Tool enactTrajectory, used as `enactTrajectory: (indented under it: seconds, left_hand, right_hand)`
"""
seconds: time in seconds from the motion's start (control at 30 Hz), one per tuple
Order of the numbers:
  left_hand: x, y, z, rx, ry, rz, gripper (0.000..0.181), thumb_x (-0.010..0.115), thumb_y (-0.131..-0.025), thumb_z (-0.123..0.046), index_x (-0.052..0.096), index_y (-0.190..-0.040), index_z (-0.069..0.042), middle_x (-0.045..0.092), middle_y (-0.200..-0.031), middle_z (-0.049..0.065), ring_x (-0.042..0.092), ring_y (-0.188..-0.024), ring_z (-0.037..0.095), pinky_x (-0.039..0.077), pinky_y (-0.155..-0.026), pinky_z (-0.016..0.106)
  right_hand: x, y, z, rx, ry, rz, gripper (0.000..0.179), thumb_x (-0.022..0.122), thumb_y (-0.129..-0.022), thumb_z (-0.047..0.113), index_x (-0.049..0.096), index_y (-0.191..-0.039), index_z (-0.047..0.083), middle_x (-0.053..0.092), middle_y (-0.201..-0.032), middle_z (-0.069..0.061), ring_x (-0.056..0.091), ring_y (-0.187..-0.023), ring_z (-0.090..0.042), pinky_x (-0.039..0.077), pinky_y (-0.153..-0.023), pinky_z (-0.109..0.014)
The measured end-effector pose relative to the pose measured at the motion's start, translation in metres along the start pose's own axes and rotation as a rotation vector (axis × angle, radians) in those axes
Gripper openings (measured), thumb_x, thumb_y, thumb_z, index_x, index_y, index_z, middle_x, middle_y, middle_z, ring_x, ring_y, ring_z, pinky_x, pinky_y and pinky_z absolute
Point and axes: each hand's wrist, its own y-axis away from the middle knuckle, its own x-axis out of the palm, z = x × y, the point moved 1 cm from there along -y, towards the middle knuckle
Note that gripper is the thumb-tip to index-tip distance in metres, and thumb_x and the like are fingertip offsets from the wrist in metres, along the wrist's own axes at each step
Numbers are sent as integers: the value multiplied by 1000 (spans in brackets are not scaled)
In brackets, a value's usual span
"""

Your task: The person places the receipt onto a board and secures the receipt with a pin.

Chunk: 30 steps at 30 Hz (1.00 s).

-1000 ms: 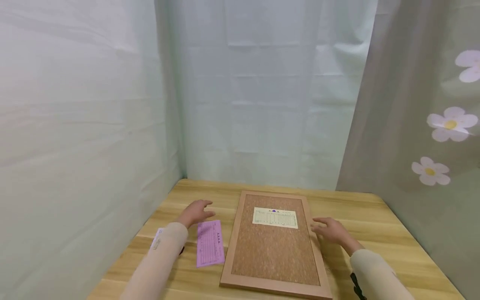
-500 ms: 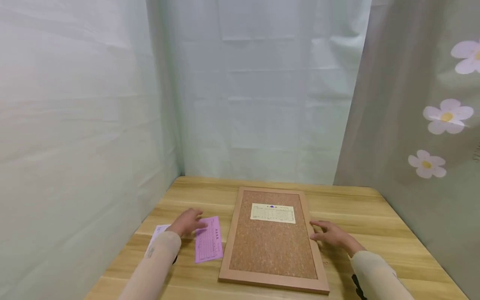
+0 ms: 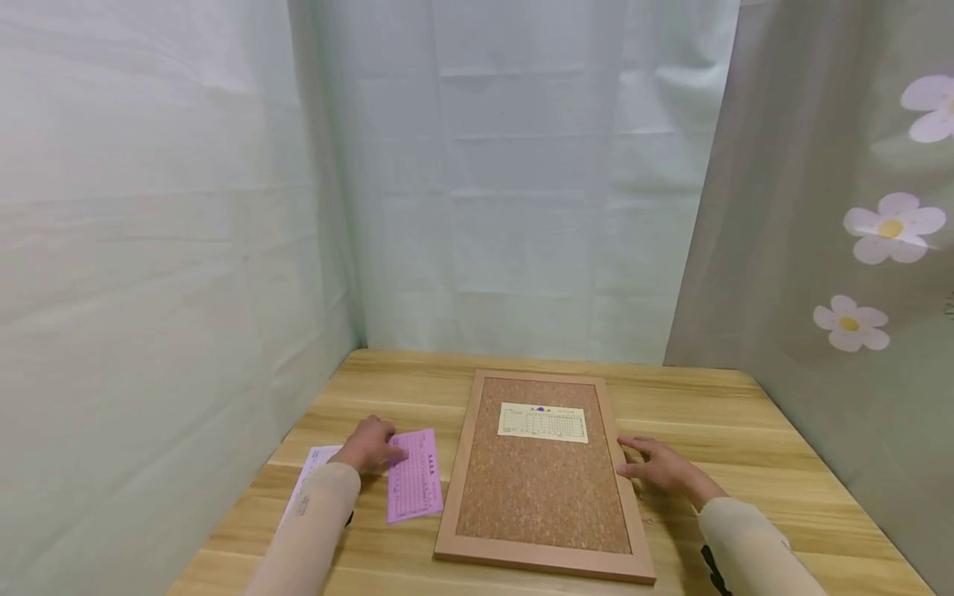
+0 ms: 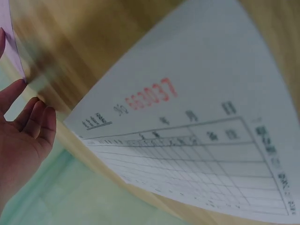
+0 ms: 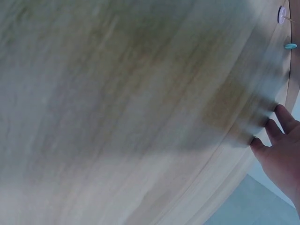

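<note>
My left hand (image 3: 367,447) lies at the left edge of a purple printed form (image 3: 421,488), fingertips touching its border. In the left wrist view, that hand's fingers (image 4: 21,86) meet the edge of the purple sheet (image 4: 14,37). Partly under the left sleeve is a white printed form (image 4: 187,75) with a red serial number. On the right, my hand (image 3: 659,465) rests its fingertips against the right frame of a corkboard (image 3: 544,497). A pale yellow form (image 3: 542,424) lies on the upper cork, with a purple pin (image 3: 540,409) at its top edge.
The wooden tabletop (image 3: 708,414) carries everything. Beside the board's frame, the right wrist view has a pink push pin (image 5: 281,15) and a teal push pin (image 5: 290,46). Pale curtains (image 3: 514,207) enclose the table at the back and both sides.
My left hand has come down and back from above the purple form to its left edge. The right hand has settled slightly against the board's frame. The head view has shifted slightly.
</note>
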Motion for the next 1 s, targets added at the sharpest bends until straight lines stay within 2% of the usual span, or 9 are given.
enactTrajectory:
  seconds: [0.2, 0.43, 0.5, 0.67, 0.73, 0.87, 0.93, 1.0]
  left_hand:
    - [-1, 3, -3, -26, 27, -16, 50, 81, -82, -24, 66, -118, 7, 56, -108, 16, 52, -105, 34, 42, -99, 53]
    - [-4, 3, -6, -43, 69, -4, 31, 82, -80, -16, 70, -104, 0, 58, -106, 14, 53, -102, 31, 43, -97, 51]
    - [-3, 2, -7, -54, 88, 3, 33, 81, -81, -13, 68, -108, 1, 60, -109, 16, 55, -104, 32, 43, -97, 51]
    - [-5, 2, -9, -71, 136, 29, 54, 79, -81, -7, 57, -127, 10, 60, -122, 27, 55, -116, 43, 40, -102, 56]
    - [-6, 4, -9, -76, 151, 42, 50, 78, -80, -5, 58, -122, 11, 63, -116, 25, 58, -110, 42, 43, -99, 55]
    - [-8, 6, -9, -95, 212, 62, 31, 77, -77, -1, 62, -104, 5, 63, -94, 13, 59, -88, 29, 50, -84, 46]
    - [-10, 6, -9, -95, 253, 63, 36, 76, -77, 1, 62, -110, 6, 64, -97, 15, 59, -89, 29, 50, -83, 45]
    - [-11, 6, -9, -112, 308, 66, 48, 73, -78, 4, 57, -123, 10, 63, -108, 21, 59, -96, 31, 50, -88, 47]
  right_hand:
    - [2, -7, -15, 13, -26, -17, 80, 73, -86, 46, 45, -147, 1, 37, -147, -36, 27, -136, -58, 26, -104, -71]
    - [3, -7, -16, -40, 23, -8, 77, 70, -88, 48, 47, -146, 3, 39, -143, -38, 31, -132, -61, 31, -100, -71]
    - [2, -6, -14, -29, 16, -4, 79, 71, -88, 48, 46, -147, 3, 39, -145, -37, 30, -133, -59, 29, -102, -70]
    - [2, -4, -11, 4, -19, -9, 80, 73, -86, 47, 46, -147, 3, 39, -146, -35, 29, -135, -57, 28, -104, -69]
    - [2, -3, -9, -15, -2, -9, 77, 72, -88, 46, 47, -146, 2, 39, -144, -37, 30, -133, -60, 30, -100, -71]
    - [1, 0, -5, -55, 50, -4, 74, 68, -91, 47, 47, -146, 2, 38, -142, -40, 31, -129, -63, 33, -97, -71]
    - [0, 1, -3, -46, 40, -3, 75, 68, -91, 47, 46, -147, 3, 38, -143, -40, 31, -130, -62, 32, -99, -71]
    - [0, 1, -2, -33, 29, 0, 76, 69, -91, 47, 45, -147, 2, 37, -144, -39, 30, -131, -61, 31, -100, -71]
